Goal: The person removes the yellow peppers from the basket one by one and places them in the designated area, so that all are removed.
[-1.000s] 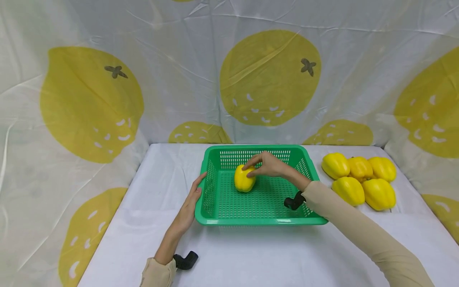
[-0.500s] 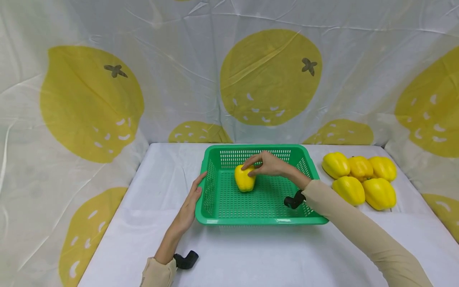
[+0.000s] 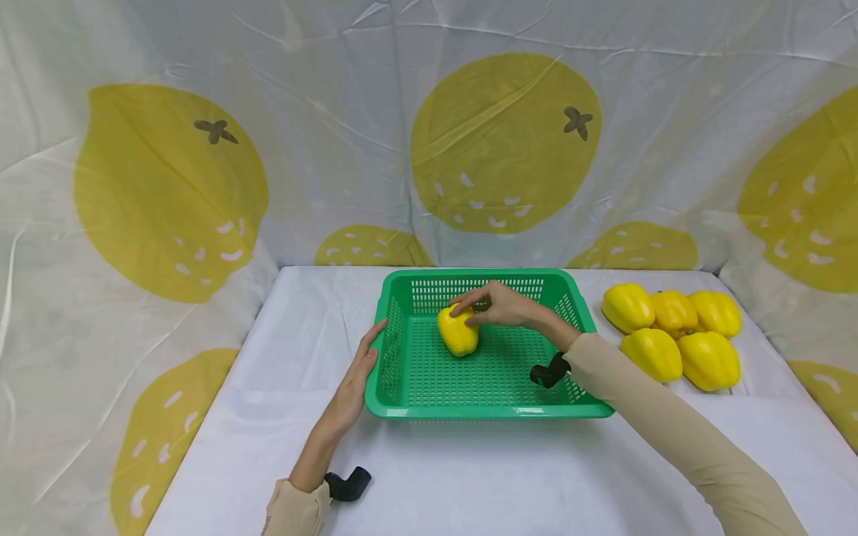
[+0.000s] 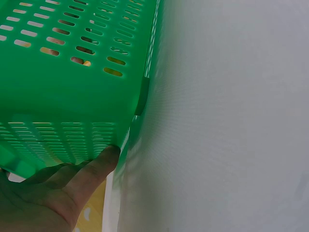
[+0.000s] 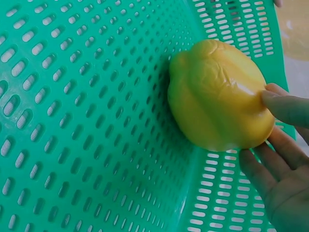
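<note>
A yellow bell pepper [image 3: 458, 333] is inside the green plastic basket [image 3: 489, 412], in its left half. My right hand [image 3: 503, 307] pinches the stem end of this pepper from above, thumb on one side and fingers on the other. In the right wrist view the pepper [image 5: 217, 96] shows its lobed end, close over the slotted floor. My left hand [image 3: 350, 387] rests against the basket's left outer wall. Seen from the left wrist, the fingers [image 4: 89, 181] lie extended along that slotted wall.
Several more yellow bell peppers [image 3: 653, 357] lie grouped on the white tablecloth [image 3: 469, 476] to the right of the basket. Behind the table hangs a white curtain [image 3: 348, 112] printed with big lemons. My right forearm crosses the basket's right rim.
The pepper has tilted slightly in my right hand, its lower end swinging a little to the right. My left hand and the basket have stayed put.
</note>
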A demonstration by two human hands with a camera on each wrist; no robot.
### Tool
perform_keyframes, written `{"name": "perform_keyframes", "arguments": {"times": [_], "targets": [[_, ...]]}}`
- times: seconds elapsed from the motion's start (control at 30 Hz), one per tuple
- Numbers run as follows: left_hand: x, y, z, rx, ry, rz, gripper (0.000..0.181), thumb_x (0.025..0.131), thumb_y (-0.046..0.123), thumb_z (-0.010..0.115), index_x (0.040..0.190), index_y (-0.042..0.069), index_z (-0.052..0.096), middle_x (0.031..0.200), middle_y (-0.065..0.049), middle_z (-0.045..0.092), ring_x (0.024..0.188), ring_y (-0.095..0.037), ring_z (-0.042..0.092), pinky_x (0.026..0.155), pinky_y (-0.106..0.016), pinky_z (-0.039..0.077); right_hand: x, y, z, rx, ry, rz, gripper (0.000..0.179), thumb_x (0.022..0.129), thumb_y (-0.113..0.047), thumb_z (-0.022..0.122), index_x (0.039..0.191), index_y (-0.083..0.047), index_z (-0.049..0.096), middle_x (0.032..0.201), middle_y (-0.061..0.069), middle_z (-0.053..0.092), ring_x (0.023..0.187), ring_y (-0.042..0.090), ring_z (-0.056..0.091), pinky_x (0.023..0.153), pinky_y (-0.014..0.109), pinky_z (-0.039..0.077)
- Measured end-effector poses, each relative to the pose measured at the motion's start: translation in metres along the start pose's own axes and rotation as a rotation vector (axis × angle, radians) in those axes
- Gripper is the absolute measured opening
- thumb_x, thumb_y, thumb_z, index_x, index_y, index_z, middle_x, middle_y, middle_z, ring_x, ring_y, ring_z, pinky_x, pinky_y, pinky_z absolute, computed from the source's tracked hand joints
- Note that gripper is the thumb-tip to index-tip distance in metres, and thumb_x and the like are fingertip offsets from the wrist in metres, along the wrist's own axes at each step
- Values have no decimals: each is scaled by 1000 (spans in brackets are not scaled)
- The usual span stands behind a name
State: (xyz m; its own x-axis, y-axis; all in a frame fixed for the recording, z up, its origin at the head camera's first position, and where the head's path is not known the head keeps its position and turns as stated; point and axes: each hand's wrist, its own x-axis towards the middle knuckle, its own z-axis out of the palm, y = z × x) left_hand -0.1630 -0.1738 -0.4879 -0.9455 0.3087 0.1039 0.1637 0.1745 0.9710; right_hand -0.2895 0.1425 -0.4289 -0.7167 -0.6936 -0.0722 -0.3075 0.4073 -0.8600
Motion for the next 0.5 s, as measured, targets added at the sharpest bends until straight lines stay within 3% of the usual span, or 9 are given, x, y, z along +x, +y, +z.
{"name": "perform_keyframes", "arguments": {"times": [0.33, 0.5], "targets": [[0, 1, 1, 0, 3, 1, 49, 115, 37, 17, 164, 38, 18, 175, 1, 11, 162, -26, 5, 127, -64, 6, -1, 1, -1, 35, 0, 23, 27, 97, -3, 70, 123, -7, 76, 155, 17, 53, 150, 33, 43, 117, 53, 44], [0, 0, 1, 1, 7, 3, 49, 115, 38, 17, 164, 38, 19, 174, 1, 11, 162, -26, 5, 127, -64, 6, -5, -8, 1, -29, 76, 34, 35, 96, -6, 73, 131, -6, 72, 148, 15, 61, 145, 32, 49, 111, 49, 50]]}}
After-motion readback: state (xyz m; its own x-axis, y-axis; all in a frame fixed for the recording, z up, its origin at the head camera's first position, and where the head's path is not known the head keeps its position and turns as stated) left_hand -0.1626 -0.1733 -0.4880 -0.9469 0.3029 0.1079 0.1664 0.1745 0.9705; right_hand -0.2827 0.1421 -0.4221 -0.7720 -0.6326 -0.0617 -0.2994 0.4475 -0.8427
